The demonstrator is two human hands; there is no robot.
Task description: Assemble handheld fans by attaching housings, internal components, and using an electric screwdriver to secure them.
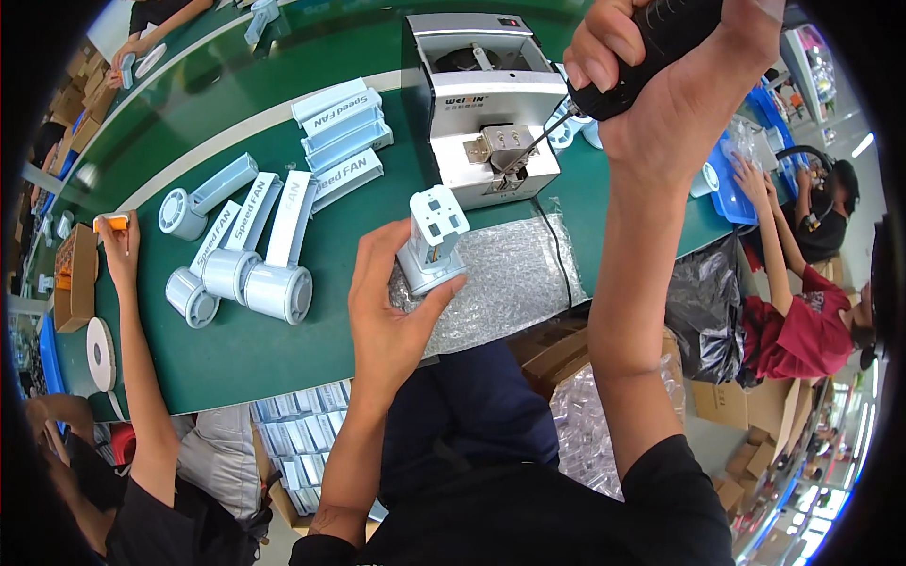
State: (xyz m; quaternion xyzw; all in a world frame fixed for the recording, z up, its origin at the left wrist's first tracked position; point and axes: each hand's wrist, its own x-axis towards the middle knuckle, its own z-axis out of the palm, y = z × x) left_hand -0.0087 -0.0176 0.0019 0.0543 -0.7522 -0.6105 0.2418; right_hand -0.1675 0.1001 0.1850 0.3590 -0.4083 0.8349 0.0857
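Note:
My left hand [385,307] grips a light-blue plastic fan housing [434,241], thumb and fingers on either side of its round base. The housing stands upright over a sheet of bubble wrap [514,283], its square end with dark openings facing up. Raised at the upper right, my right hand [661,123] is wrapped round a black electric screwdriver [651,47]. Its long thin bit [547,141] slants down to the front pick-up block [507,146] of a silver and black screw feeder [491,99]. Whether a screw is on the tip is too small to tell.
Several similar fan parts [274,283] lie on the green table [226,368] to the left, beside stacked long pieces [340,141]. A black cable [557,250] crosses the bubble wrap. Co-workers' arms [142,349] reach in at the left and right [779,217]. A blue tray [731,193] stands at the right.

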